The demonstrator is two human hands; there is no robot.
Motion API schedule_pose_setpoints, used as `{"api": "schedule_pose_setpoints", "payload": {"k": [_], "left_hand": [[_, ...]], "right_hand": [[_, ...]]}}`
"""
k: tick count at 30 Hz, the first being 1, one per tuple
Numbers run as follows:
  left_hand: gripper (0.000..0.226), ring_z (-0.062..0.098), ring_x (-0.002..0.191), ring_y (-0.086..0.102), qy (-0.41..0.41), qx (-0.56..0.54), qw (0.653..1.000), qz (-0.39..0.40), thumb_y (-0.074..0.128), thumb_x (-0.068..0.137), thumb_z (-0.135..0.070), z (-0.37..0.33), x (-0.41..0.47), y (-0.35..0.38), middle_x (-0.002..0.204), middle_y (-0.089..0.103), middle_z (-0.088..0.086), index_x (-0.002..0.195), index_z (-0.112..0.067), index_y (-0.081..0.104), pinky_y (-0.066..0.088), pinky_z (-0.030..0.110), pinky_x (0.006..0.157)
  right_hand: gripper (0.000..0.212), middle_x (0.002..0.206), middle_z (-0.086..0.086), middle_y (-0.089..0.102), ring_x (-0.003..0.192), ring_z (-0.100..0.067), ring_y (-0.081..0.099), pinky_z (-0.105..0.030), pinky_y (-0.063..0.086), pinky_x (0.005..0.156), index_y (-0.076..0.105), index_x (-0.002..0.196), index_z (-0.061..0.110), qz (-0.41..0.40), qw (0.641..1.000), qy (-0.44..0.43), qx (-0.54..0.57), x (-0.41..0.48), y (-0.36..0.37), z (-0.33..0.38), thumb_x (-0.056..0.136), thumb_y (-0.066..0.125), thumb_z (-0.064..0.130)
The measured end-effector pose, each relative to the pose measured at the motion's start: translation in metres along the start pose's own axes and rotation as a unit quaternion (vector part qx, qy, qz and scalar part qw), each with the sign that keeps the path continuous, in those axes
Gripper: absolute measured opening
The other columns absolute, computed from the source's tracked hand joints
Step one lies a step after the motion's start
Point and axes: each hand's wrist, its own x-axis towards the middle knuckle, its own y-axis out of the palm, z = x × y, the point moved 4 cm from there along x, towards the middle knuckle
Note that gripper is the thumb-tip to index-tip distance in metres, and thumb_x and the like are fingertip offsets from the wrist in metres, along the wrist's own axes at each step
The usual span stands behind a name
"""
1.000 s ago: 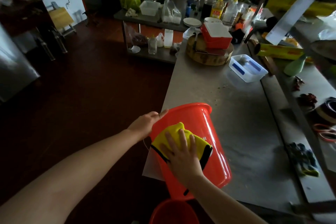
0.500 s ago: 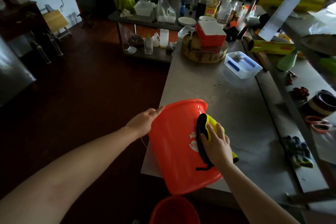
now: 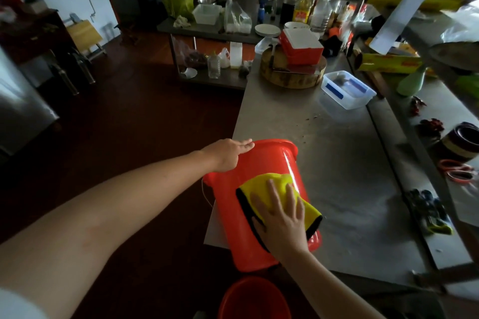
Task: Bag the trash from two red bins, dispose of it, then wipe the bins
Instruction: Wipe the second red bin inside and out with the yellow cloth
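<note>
Tipped bin (image 3: 267,160): bright orange-red, glossy, one white glare streak. Cloth (image 3: 255,185): yellow, black edging. Lower bin (image 3: 254,295): same red, darker in shade. Surface (image 3: 324,153): dull grey metal, scattered dark specks. Floor (image 3: 129,124): deep red-brown. Tub (image 3: 347,89): clear, blue strips. Box (image 3: 302,45): red, white lid. Bag (image 3: 178,1): yellow-green. Wrap carton (image 3: 388,62): yellow, red print.

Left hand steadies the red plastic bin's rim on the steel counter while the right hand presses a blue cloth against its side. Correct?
No: the head view shows a yellow cloth with black edging, not blue. Otherwise right: left hand on the rim of the red plastic bin, right hand pressing the cloth on its side.
</note>
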Motion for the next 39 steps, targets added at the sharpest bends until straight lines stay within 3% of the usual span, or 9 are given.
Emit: {"api": "schedule_pose_setpoints", "payload": {"k": [4,7,12,18,21,25,31,35,39], "left_hand": [[0.073,0.019,0.150,0.028,0.003,-0.010,1.000,-0.030,0.032,0.094,0.001,0.002,-0.005,0.007,0.165,0.013,-0.017,0.159,-0.031,0.022,0.025,0.032,0.120],[0.074,0.020,0.149,0.030,0.002,-0.019,0.999,-0.049,0.031,0.094,0.002,0.007,-0.009,0.011,0.165,0.015,-0.017,0.159,-0.033,0.023,0.031,0.034,0.120],[0.074,0.017,0.150,0.026,0.004,-0.027,0.997,-0.068,0.031,0.095,0.003,0.010,-0.013,0.017,0.165,0.015,-0.016,0.159,-0.032,0.022,0.027,0.035,0.122],[0.073,0.014,0.151,0.022,-0.009,-0.050,0.995,-0.086,0.030,0.094,0.002,0.008,-0.011,0.023,0.165,0.015,-0.017,0.159,-0.031,0.023,0.022,0.036,0.124],[0.070,0.015,0.151,0.023,-0.013,-0.049,0.995,-0.084,0.033,0.095,-0.001,0.008,-0.011,0.023,0.165,0.015,-0.016,0.159,-0.031,0.024,0.021,0.034,0.123],[0.068,0.017,0.150,0.026,-0.013,-0.052,0.996,-0.077,0.035,0.096,-0.004,0.011,-0.011,0.021,0.165,0.018,-0.015,0.158,-0.030,0.027,0.023,0.035,0.123],[0.067,0.016,0.150,0.024,-0.013,-0.069,0.994,-0.087,0.034,0.097,-0.003,0.009,-0.012,0.022,0.164,0.019,-0.016,0.158,-0.031,0.027,0.021,0.034,0.123],[0.069,0.015,0.151,0.024,-0.006,-0.076,0.992,-0.100,0.034,0.096,0.000,0.011,-0.015,0.025,0.165,0.019,-0.013,0.158,-0.028,0.026,0.022,0.035,0.124],[0.068,0.014,0.152,0.019,-0.015,-0.077,0.990,-0.113,0.032,0.097,-0.001,0.009,-0.017,0.028,0.166,0.016,-0.014,0.159,-0.028,0.023,0.015,0.029,0.121]], "right_hand": [[0.070,0.165,-0.003,0.028,0.148,-0.050,0.022,-0.073,0.027,0.111,0.050,0.146,0.041,0.010,0.992,-0.108,-0.068,-0.009,0.012,0.040,0.081,0.073,0.055],[0.067,0.167,0.000,0.024,0.151,-0.044,0.019,-0.069,0.028,0.113,0.049,0.145,0.042,0.001,0.992,-0.112,-0.052,-0.008,0.010,0.033,0.083,0.069,0.057],[0.057,0.169,0.006,0.013,0.153,-0.038,0.017,-0.061,0.034,0.111,0.035,0.149,0.053,0.015,0.996,0.051,0.072,-0.010,0.004,-0.036,0.095,0.036,0.072],[0.069,0.169,0.008,0.006,0.149,-0.034,0.022,-0.061,0.038,0.110,0.019,0.153,0.053,0.062,0.937,0.242,0.245,-0.021,0.018,-0.089,0.089,0.024,0.078],[0.066,0.169,0.004,0.009,0.149,-0.037,0.020,-0.062,0.036,0.110,0.024,0.153,0.052,0.046,0.957,0.210,0.195,-0.022,0.012,-0.073,0.092,0.023,0.076],[0.056,0.169,0.002,0.015,0.151,-0.045,0.015,-0.065,0.030,0.110,0.035,0.148,0.053,0.003,0.997,0.052,0.061,-0.029,0.006,-0.019,0.094,0.042,0.067],[0.070,0.168,-0.002,0.018,0.151,-0.047,0.016,-0.071,0.019,0.111,0.045,0.148,0.039,-0.001,0.981,-0.175,-0.078,-0.056,0.034,0.044,0.084,0.069,0.053],[0.065,0.169,0.003,0.018,0.153,-0.041,0.015,-0.067,0.024,0.113,0.042,0.150,0.041,-0.028,0.989,-0.147,-0.021,-0.057,0.023,0.014,0.090,0.059,0.056],[0.061,0.169,0.007,0.014,0.152,-0.038,0.020,-0.060,0.037,0.110,0.033,0.152,0.050,-0.004,0.997,0.001,0.083,-0.066,0.013,-0.040,0.095,0.042,0.070]]}}
